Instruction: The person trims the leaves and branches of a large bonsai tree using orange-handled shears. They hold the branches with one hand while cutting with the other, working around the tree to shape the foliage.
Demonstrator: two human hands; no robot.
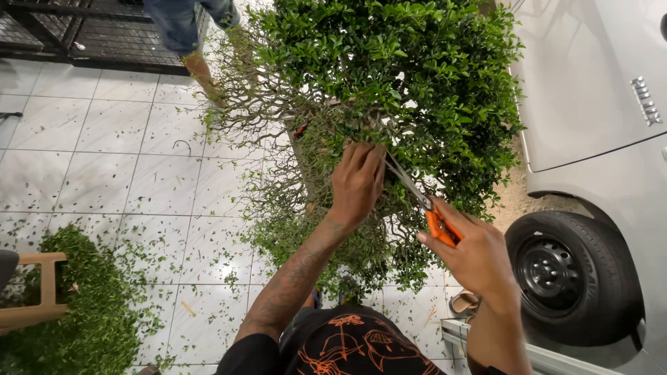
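We see one shrub point(389, 76), left hand point(356, 182) spread open on its twigs, right hand point(472, 253) clamped on one pair of shears point(420, 198) (orange handles)

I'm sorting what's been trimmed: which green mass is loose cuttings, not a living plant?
The heap of clippings at lower left, lying flat on the tiled floor beside a wooden stool; the bush stands on branches.

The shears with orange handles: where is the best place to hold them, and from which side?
Hold the shears by the orange handles, from the near, lower-right side, as the right hand does. The blades point up-left into the shrub, close to the left hand, so that end is unsafe.
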